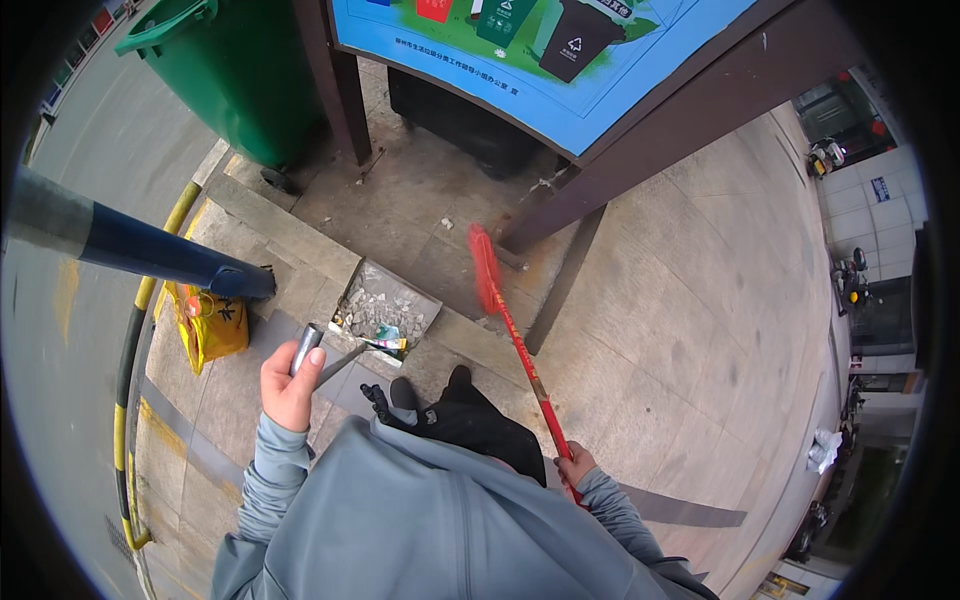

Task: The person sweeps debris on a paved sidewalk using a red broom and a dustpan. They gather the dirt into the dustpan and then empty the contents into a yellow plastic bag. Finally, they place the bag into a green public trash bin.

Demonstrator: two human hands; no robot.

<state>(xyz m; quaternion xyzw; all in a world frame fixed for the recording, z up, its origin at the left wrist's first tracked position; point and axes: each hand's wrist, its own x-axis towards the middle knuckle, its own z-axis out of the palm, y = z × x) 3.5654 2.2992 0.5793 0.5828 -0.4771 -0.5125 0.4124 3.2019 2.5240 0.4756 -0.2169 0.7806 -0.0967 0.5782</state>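
My left hand (289, 390) is closed around the metal handle of a long-handled dustpan (425, 309). The pan rests on the pavement by a low step and holds grey debris (378, 305) and a few colourful wrappers (390, 342). On the right, my right hand (575, 464) grips the red shaft of a broom (524, 357). Its red bristle head (484, 265) is over the ground behind the step, to the right of the pan and close to the brown sign post. Small white scraps (447, 223) lie on the ground near the bristles.
A brown-framed signboard (470, 60) stands ahead, with a black bin (460, 125) behind it. At the upper left is a green wheeled bin (235, 80). A dark blue pole (150, 250) rises beside a yellow bag (215, 325). A yellow-black rail (122, 420) edges the road.
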